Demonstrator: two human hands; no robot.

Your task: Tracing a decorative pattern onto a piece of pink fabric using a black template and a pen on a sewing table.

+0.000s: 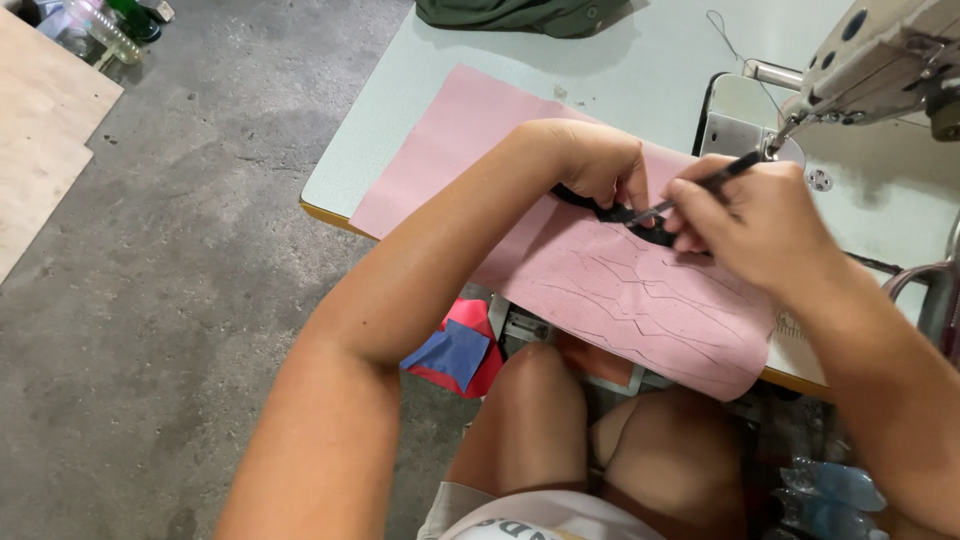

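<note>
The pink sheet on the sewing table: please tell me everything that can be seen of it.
The pink sheet looks like thin, matte fabric or paper. It lies flat on the pale sewing table, its near corner hanging over the table edge. Dark traced outlines cover its nearer part. The left hand presses a black template piece onto it, and the right hand holds a dark pen against that piece. The sheet's far right edge is hidden behind the hands.
</note>
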